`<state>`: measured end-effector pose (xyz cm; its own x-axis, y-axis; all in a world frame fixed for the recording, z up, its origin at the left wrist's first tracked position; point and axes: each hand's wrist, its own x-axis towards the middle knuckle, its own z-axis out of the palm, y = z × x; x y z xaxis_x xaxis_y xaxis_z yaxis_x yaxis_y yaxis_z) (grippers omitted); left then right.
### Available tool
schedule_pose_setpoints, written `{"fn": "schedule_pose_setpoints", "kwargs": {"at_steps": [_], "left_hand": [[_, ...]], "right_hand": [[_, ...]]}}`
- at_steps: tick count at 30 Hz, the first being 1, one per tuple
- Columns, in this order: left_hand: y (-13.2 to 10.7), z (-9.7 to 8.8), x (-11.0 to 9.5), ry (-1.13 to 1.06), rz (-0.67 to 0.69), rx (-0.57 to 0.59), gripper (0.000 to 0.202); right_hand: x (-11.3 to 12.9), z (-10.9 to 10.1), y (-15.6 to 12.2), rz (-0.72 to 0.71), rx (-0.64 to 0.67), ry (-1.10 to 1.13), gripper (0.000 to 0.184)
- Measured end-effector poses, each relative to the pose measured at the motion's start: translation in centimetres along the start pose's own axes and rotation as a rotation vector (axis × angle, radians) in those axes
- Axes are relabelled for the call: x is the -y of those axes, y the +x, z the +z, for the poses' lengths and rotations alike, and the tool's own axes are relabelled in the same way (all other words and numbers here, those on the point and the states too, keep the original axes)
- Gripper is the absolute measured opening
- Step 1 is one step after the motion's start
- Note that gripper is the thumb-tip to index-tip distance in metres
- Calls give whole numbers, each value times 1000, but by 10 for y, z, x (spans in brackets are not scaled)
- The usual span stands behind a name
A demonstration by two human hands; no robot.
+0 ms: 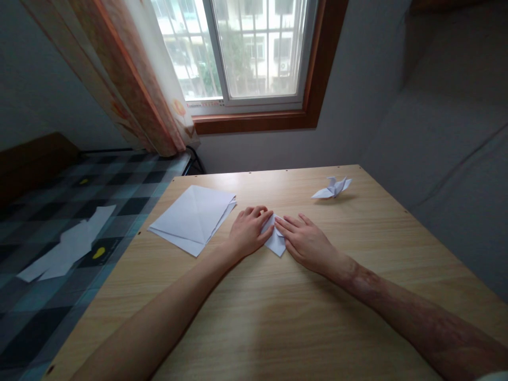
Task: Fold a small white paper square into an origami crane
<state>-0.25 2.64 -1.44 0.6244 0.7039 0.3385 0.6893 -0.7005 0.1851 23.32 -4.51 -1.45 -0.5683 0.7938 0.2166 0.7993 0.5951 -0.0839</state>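
Observation:
A small folded piece of white paper (275, 241) lies on the wooden table (278, 317) between my two hands. My left hand (248, 231) rests on its left part, fingers curled and pressing down on the fold. Flat on the paper's right part lies my right hand (307, 241), its fingers stretched out and pointing left along the crease. Both hands touch the paper; most of it is hidden under them.
A stack of creased white sheets (194, 218) lies left of my hands. A finished folded paper bird (332, 188) sits at the far right of the table. Paper scraps (67, 246) lie on a checked bed cover left of the table. A window and curtain are behind.

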Motion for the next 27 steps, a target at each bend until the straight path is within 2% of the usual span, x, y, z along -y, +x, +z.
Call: {"fn": "schedule_pose_setpoints", "kwargs": {"at_steps": [8,27], "left_hand": [[-1,-3,-1,-42,11,-46,26],[-2,-2,-1,-75,-8,-43,29]], "right_hand": [[0,2,-2,18,0,13,58],[0,-1,-2,4,5,16,57]]}}
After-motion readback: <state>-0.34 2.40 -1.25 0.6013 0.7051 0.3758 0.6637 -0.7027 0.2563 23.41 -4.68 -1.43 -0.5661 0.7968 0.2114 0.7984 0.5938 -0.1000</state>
